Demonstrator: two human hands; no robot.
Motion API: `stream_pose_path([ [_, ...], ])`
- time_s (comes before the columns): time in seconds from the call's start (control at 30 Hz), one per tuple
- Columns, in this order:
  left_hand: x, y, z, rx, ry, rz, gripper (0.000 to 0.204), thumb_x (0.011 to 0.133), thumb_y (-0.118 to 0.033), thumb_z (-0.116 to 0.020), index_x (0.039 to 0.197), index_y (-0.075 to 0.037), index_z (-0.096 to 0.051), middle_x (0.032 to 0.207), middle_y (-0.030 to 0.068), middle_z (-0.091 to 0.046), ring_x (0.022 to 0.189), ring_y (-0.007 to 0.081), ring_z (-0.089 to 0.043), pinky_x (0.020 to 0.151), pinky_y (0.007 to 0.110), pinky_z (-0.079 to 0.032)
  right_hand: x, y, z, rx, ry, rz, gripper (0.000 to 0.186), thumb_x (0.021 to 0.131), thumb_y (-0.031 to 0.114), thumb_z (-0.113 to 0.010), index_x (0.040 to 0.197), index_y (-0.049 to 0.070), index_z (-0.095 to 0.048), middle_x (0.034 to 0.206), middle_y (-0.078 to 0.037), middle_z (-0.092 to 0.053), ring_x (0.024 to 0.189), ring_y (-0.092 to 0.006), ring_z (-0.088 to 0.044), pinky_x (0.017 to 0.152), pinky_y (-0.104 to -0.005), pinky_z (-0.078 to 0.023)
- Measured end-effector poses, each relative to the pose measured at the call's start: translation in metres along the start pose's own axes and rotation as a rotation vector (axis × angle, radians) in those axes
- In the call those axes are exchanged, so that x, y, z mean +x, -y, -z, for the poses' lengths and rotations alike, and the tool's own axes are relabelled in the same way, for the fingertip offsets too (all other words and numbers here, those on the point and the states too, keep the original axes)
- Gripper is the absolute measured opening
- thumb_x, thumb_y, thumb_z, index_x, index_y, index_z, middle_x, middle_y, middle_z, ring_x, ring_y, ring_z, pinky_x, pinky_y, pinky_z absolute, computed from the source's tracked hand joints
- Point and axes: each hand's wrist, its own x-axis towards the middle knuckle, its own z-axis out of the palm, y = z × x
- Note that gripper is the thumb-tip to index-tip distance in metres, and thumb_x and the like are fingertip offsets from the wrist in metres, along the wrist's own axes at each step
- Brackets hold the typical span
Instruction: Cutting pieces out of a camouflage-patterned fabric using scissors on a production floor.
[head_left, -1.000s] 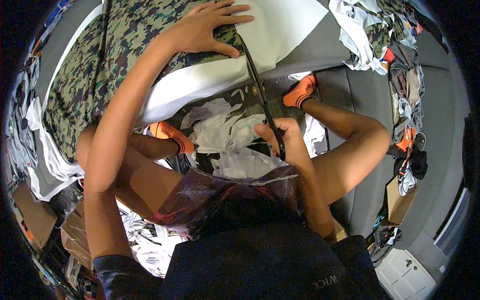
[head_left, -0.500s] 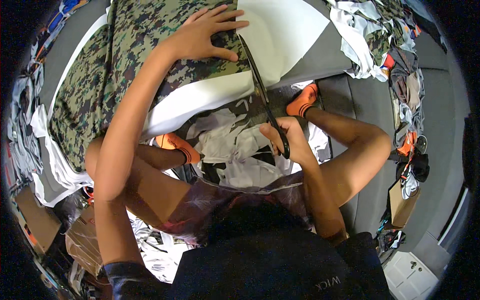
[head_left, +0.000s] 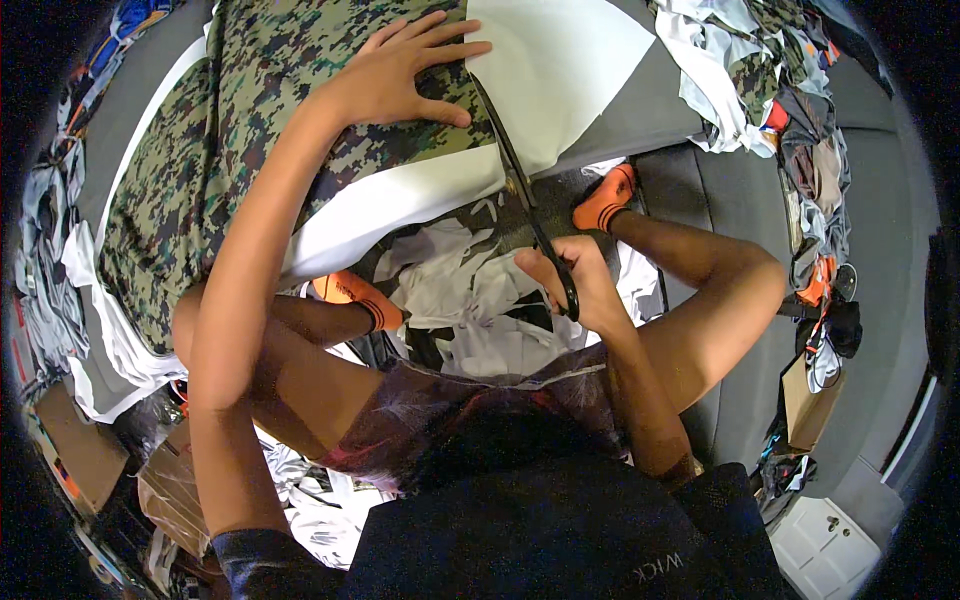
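My left hand (head_left: 415, 75) rests with spread fingers on green digital-camouflage fabric (head_left: 265, 45), its fingertips at the edge beside a white sheet of material (head_left: 550, 70). Long black scissors (head_left: 523, 190) are gripped in my right hand (head_left: 578, 285), their blades angled up along the border between camouflage and white, just below my left fingers. A white strip (head_left: 390, 200) shows under the camouflage layer's near edge. Loose white scraps (head_left: 450, 280) lie below, between my bent legs.
My feet in orange socks (head_left: 600, 205) are under the grey padded surface (head_left: 640, 130) bearing the fabric. Tangled cloth (head_left: 730, 70) is heaped at upper right and along the left rim (head_left: 50, 250). Cardboard boxes (head_left: 75, 450) stand at lower left; another (head_left: 810, 400) is at right.
The whole view has shifted slightly. My left hand stays spread on the fabric, moved only a little, and the scissors in my right hand keep nearly the same position along the border.
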Motion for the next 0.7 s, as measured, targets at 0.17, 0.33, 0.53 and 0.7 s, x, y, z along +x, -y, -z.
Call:
stream_pose_path([
  [0.17,0.0001,0.0007,-0.0021,0.014,-0.031,0.017,0.076,0.071,-0.068,-0.064,0.138,-0.037,-0.045,0.149,-0.0137,-0.033,0.141,0.0162,-0.025,0.116,0.040,-0.017,-0.0016,0.0022,-0.0021,0.004,-0.012,0.014,0.046,0.087,0.034,-0.068,0.054,0.010,-0.047,0.044,0.003,-0.042,0.037,-0.0072,-0.039,0.037,-0.0218,-0.030],
  [0.33,0.0001,0.0003,-0.0022,0.009,-0.025,0.026,0.076,0.071,-0.068,-0.064,0.138,-0.037,-0.045,0.149,-0.0136,-0.033,0.141,0.0162,-0.025,0.116,0.040,-0.017,-0.0023,0.0075,-0.0021,0.010,-0.016,0.006,0.047,0.087,0.035,-0.068,0.054,0.010,-0.046,0.044,0.002,-0.042,0.037,-0.0073,-0.040,0.037,-0.0217,-0.031],
  [0.53,0.0003,0.0004,-0.0031,0.011,-0.027,0.031,0.076,0.071,-0.069,-0.064,0.137,-0.037,-0.046,0.149,-0.0135,-0.034,0.141,0.0161,-0.024,0.116,0.040,-0.017,-0.0029,0.0023,-0.0018,0.011,0.001,0.062,0.047,0.087,0.035,-0.068,0.054,0.010,-0.046,0.045,0.002,-0.043,0.037,-0.0075,-0.040,0.038,-0.0216,-0.031],
  [0.7,-0.0001,0.0016,-0.0041,0.008,-0.031,0.029,0.076,0.071,-0.069,-0.064,0.137,-0.037,-0.046,0.149,-0.0135,-0.034,0.141,0.0162,-0.024,0.116,0.040,-0.017,0.0007,0.0014,-0.0015,0.019,0.021,0.018,0.046,0.087,0.034,-0.067,0.055,0.009,-0.047,0.045,0.002,-0.043,0.037,-0.0076,-0.040,0.038,-0.0217,-0.032],
])
